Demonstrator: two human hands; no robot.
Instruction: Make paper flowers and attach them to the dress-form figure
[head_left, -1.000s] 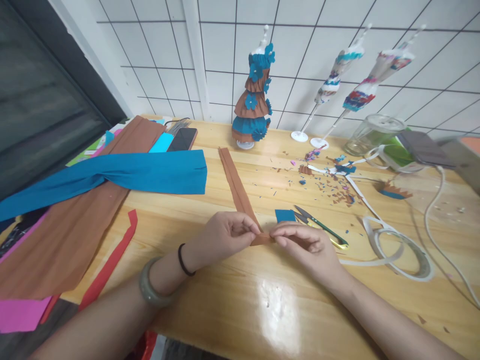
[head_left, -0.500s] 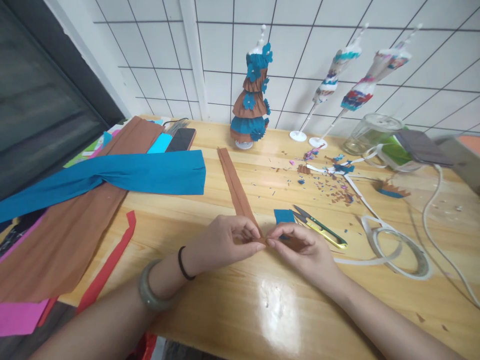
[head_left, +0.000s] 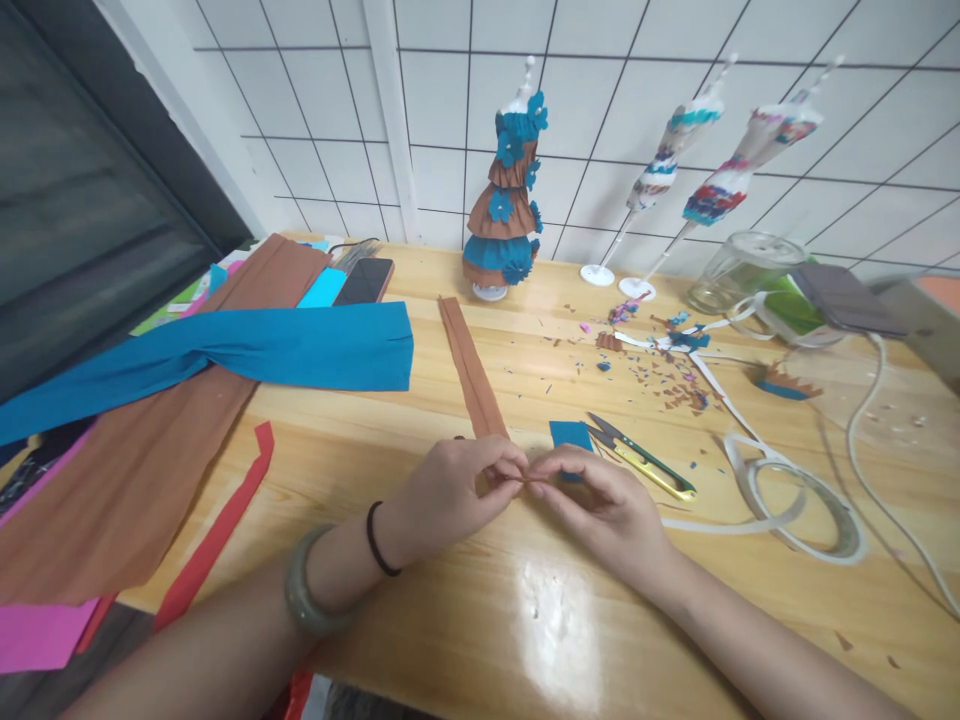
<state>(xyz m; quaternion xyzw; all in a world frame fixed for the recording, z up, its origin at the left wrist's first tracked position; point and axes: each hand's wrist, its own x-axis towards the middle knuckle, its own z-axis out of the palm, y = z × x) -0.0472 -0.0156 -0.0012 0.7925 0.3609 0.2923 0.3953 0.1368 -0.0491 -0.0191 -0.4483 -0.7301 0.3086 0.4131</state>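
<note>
Both hands' fingers (head_left: 559, 462) pinch the near end of the brown strip (head_left: 471, 370) — the rest lies beyond them, leaning far-left across the surface (head_left: 420, 600).

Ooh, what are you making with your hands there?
The left hand and right hand are pinching the near end of a long brown strip, with their fingertips close together. The rest of the strip stretches away across the table. A small blue piece and green-and-yellow snips lie beside the right hand. Behind stands a little figure in a brown and blue dress with blue flowers.
</note>
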